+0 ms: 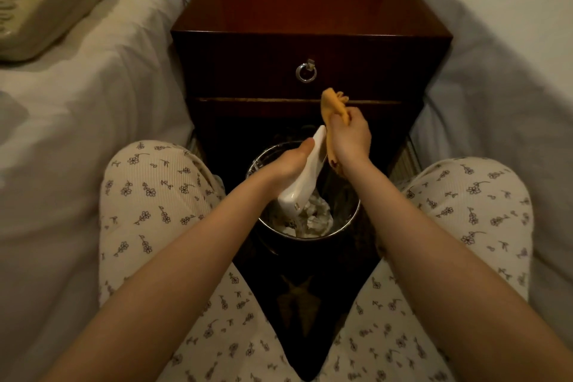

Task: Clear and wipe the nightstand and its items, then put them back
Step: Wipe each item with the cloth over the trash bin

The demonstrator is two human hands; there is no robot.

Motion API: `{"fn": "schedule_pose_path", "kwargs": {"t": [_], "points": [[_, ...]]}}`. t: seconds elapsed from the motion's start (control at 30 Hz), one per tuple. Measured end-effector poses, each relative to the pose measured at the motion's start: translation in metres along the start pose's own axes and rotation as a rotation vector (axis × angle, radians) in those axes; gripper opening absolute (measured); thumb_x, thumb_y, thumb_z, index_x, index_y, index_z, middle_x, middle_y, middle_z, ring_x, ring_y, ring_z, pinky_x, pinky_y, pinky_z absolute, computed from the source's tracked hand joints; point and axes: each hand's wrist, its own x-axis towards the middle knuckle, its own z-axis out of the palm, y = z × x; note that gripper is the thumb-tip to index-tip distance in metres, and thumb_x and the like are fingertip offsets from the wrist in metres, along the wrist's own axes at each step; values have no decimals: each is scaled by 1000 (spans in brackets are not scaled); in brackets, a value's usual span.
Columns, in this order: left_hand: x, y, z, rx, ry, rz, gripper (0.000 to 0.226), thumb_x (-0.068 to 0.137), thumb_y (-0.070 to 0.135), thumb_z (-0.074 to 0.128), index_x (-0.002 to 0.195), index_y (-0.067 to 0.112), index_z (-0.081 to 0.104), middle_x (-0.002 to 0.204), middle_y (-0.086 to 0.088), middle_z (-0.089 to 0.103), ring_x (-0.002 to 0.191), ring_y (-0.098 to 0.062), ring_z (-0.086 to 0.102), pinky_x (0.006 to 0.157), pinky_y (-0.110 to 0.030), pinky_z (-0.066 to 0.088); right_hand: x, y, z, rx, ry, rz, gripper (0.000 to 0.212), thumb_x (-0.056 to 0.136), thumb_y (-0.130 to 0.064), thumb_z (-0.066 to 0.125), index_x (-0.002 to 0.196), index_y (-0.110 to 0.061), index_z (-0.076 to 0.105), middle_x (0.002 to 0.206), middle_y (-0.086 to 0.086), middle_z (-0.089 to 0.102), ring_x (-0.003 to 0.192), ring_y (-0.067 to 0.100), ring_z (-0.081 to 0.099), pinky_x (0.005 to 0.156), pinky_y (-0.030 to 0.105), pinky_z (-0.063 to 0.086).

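My left hand grips a white handset-shaped item, tilted with its far end up, over the bin. My right hand holds a crumpled yellow cloth pressed against the upper right side of the white item. The dark wooden nightstand stands straight ahead between two beds; its top looks bare. A ring pull hangs on its drawer front.
A round metal waste bin with crumpled tissue inside sits on the floor between my knees. A cream telephone base with a cord lies on the left bed. The right bed is covered in white sheets.
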Motion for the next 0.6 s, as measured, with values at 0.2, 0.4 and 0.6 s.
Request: {"fn": "schedule_pose_path", "kwargs": {"t": [0.2,0.4,0.6], "points": [[6,-2,-4,21,85,32,62,100,47,18,145,5,29,138,-20,44,124,-35,46,109,-45,35,-2,-3,0,10,-191,-107,20,93,-27,48,108,-21,60,89,-5,58,79,12,56,67,24,44],[1,3,-5,81,70,29,68,98,53,18,147,6,25,147,-20,35,134,-35,36,113,-48,29,-9,-3,-1,283,100,15,19,97,-26,42,109,-18,55,87,-10,54,75,4,53,65,19,43],[2,-2,-4,119,66,55,67,99,50,18,144,2,32,144,-21,39,130,-36,41,110,-45,33,-9,5,-1,193,91,134,29,98,-27,39,121,-14,52,94,-3,54,88,17,57,69,27,41]]}}
